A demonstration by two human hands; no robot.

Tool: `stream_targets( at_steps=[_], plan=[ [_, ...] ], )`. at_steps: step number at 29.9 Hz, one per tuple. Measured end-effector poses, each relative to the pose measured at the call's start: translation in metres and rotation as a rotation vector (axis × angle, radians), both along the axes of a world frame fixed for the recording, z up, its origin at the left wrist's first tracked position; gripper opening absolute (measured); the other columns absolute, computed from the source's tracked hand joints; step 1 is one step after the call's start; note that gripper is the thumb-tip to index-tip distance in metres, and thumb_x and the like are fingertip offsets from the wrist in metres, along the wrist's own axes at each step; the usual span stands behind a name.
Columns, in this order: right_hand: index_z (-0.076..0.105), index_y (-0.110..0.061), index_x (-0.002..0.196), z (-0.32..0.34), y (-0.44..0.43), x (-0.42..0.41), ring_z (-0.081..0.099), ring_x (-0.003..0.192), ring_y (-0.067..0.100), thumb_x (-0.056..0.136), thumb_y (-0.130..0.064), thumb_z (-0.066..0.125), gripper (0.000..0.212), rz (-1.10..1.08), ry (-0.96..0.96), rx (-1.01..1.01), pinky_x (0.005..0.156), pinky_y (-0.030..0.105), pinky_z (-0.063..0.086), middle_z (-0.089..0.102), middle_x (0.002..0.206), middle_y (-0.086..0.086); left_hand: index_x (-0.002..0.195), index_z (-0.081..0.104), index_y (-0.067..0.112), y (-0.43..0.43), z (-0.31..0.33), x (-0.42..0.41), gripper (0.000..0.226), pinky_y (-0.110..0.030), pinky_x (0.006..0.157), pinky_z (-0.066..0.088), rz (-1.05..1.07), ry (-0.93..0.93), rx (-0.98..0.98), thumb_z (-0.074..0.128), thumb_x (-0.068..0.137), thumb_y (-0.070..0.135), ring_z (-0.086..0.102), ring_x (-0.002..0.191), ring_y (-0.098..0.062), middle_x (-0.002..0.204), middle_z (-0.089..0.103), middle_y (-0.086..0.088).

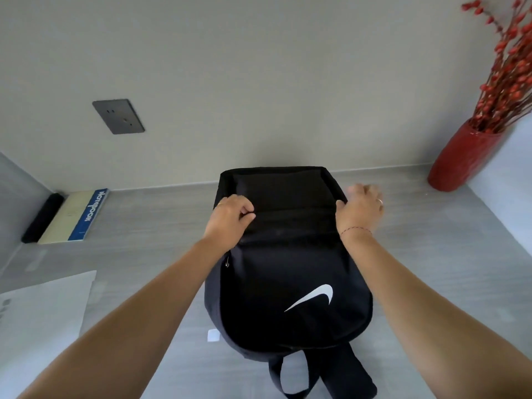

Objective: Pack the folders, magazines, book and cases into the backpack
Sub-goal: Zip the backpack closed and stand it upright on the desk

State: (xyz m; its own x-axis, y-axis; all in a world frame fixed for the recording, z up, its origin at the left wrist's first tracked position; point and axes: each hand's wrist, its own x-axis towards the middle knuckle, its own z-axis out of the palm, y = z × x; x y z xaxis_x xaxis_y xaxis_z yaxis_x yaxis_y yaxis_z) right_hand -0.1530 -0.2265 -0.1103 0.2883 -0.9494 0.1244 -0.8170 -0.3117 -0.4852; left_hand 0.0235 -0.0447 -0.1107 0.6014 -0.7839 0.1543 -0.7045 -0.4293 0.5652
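The black fabric backpack (288,269) is pinched by the left hand (230,217) and gripped at its side by the right hand (359,211).

We see black backpack (288,283) flat on grey desk (431,269); left grip (230,217) pinches its top fabric, right grip (361,208) at its right edge, fingers (371,191) blurred; notebook (77,217) far left, red vase (460,156) far right.
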Motion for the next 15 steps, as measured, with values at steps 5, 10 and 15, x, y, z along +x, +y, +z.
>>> stream_targets(
  at_steps=[5, 10, 15],
  plan=[
    [0.067, -0.017, 0.085, -0.007, 0.129, 0.032, 0.061, 0.081, 0.023, 0.083, -0.02, 0.063, 0.005, 0.619, -0.272, -0.018, 0.068, 0.034, 0.051, 0.063, 0.086, 0.002, 0.083, 0.056, 0.01, 0.055, -0.024, 0.014, 0.027, -0.028, 0.064, 0.039, 0.421, 0.373, 0.114, 0.071, 0.08, 0.033, 0.052, 0.076, -0.02, 0.082, 0.053, -0.004],
    [0.066, -0.023, 0.108, -0.044, 0.188, 0.053, 0.06, 0.098, 0.019, 0.087, -0.031, 0.058, 0.024, 0.642, -0.03, 0.281, 0.08, 0.032, 0.051, 0.058, 0.109, -0.001, 0.081, 0.05, 0.01, 0.086, -0.043, -0.008, 0.031, -0.031, 0.06, 0.044, 0.375, 0.707, 0.229, 0.076, 0.067, 0.016, 0.055, 0.077, -0.024, 0.087, 0.058, -0.012],
    [0.061, -0.021, 0.116, -0.058, 0.206, 0.066, 0.059, 0.104, 0.021, 0.086, -0.032, 0.061, 0.032, 0.434, -0.084, 0.304, 0.084, 0.033, 0.051, 0.056, 0.117, 0.001, 0.093, 0.063, 0.006, 0.094, -0.054, -0.004, 0.027, -0.032, 0.064, 0.054, 0.421, 0.827, 0.083, 0.054, 0.072, -0.009, 0.058, 0.057, -0.023, 0.063, 0.061, -0.011]
  ],
)
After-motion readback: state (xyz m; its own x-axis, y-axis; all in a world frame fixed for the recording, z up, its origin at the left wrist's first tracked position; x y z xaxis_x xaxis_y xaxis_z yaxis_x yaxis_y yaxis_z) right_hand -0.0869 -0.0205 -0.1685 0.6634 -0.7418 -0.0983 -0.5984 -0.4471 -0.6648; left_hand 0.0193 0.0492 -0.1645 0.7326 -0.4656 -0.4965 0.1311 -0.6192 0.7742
